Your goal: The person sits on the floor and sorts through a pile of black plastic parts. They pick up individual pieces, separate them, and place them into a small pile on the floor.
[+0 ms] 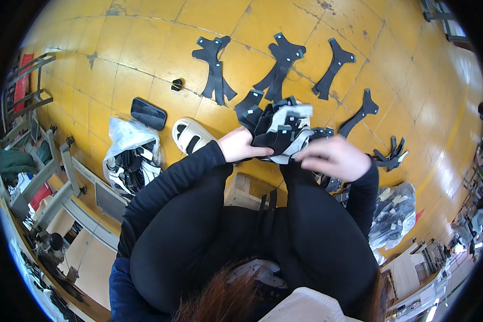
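Right of the sandal (197,130), we have the bundle (279,138) of black and grey straps, with our left hand's (237,145) fingers closed on its near edge, thumb on top. Our right hand (335,158), blurred, is farther right of the sandal, its fingers half curled at the bundle; we cannot tell whether they grip it. Left of the sandal stands a bag (126,134).
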Tool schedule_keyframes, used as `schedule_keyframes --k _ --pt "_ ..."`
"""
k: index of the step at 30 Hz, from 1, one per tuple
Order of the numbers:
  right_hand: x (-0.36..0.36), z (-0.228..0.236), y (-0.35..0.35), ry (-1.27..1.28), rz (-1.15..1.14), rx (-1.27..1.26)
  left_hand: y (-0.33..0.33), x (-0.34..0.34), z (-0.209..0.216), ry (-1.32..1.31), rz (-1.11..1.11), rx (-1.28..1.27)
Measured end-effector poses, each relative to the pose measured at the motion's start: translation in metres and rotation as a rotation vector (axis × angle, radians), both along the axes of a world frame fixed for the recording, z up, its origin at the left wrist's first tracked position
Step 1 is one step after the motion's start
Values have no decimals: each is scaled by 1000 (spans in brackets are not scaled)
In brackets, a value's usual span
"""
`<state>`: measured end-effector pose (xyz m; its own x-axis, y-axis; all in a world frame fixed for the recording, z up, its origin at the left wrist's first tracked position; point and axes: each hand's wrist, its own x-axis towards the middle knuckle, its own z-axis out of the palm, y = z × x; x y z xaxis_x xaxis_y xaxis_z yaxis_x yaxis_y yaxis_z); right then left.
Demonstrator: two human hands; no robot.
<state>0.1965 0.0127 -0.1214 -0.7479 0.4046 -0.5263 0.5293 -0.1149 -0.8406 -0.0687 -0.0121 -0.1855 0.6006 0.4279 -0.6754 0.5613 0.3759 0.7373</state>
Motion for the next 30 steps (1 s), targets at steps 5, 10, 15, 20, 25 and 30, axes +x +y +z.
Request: schedule_keyframes --k 5,10,15,20,25,30 --pt "-24 3 16 45 -413 750 -19 2 -28 -38 -158 305" --pt "-48 -34 -8 101 -321 620 -22 0 -34 14 -344 294" --pt "-44 -30 -21 134 -456 565 -9 3 -16 90 -497 292" --pt "-37 -27 -28 114 -706 513 -1 9 -12 -85 -294 325" --pt "-36 -27 -30 59 -936 430 6 8 -18 53 -418 288" --pt "-38 -33 -34 38 -962 441 13 7 -2 54 -409 293"
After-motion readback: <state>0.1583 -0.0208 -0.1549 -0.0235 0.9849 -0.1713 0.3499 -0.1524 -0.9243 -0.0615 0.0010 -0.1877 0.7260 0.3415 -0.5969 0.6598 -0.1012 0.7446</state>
